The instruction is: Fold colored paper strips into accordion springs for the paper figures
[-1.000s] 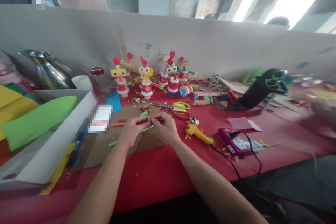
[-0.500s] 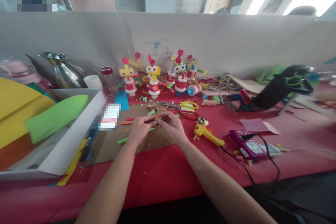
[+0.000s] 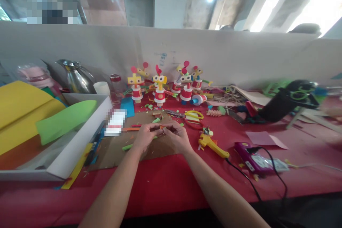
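My left hand and my right hand meet fingertip to fingertip over a brown cardboard sheet. Both are closed on a small orange strip, mostly hidden by the fingers. Just beyond them lie a folded striped paper spring and a light green scrap. A green strip rests by my left wrist. Right of my right hand are scissors with yellow handles and a yellow glue gun.
Paper-cup figures stand at the back. A white box with coloured sheets fills the left side, near a metal jug. On the right are a purple power strip with black cables and a black cylindrical object.
The view has tilted up a little, so the table items sit lower in the picture. My hands stay together over the cardboard, their fingers slightly shifted around the orange strip.
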### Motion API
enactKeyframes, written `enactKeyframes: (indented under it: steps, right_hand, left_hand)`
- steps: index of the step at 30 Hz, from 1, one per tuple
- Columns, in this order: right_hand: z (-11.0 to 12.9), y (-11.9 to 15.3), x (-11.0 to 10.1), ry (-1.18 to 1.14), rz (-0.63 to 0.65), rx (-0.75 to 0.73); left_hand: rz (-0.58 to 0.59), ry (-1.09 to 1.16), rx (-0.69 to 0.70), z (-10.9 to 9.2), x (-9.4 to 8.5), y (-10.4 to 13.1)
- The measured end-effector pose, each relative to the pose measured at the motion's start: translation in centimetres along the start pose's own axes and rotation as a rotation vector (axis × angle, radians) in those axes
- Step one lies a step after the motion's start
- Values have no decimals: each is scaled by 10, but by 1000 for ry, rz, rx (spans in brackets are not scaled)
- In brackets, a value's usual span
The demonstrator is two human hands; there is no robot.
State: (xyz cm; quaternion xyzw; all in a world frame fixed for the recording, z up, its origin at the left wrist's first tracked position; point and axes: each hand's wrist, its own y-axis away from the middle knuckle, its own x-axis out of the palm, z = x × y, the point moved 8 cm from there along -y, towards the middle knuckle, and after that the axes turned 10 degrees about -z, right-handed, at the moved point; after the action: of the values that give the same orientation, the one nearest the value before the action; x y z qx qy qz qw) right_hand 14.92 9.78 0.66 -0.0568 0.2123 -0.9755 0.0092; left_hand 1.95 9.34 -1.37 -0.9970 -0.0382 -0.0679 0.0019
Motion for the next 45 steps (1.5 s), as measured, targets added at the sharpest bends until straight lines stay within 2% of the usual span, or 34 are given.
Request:
enactKeyframes:
  steps: [7, 12, 17, 21, 26, 30, 38, 42, 45]
  right_hand:
    - [-5, 1, 1, -60, 16, 53]
    - [-6, 4, 0, -51, -69, 63]
    - [-4, 8, 1, -99, -159, 122]
    - [-5, 10, 2, -204, -210, 155]
    - [-9, 11, 1, -291, -282, 199]
    - [-6, 13, 6, -309, -301, 222]
    - [-10, 17, 13, -192, -244, 200]
    - [-14, 15, 13, -66, -204, 169]
    - [-9, 14, 10, 92, -176, 153]
  left_hand:
    - [19, 53, -70, 3, 1, 1]
    - [65, 131, -112, 8, 5, 2]
    - [-33, 258, -159, 10, 2, 3]
    - [-91, 413, -171, 5, 7, 8]
    - [-81, 532, -195, 4, 17, 12]
    - [-107, 559, -206, 8, 16, 12]
    - [-110, 614, -258, 15, 12, 5]
    - [-135, 558, -268, 18, 2, 0]
    - [-180, 528, -213, 14, -8, -4]
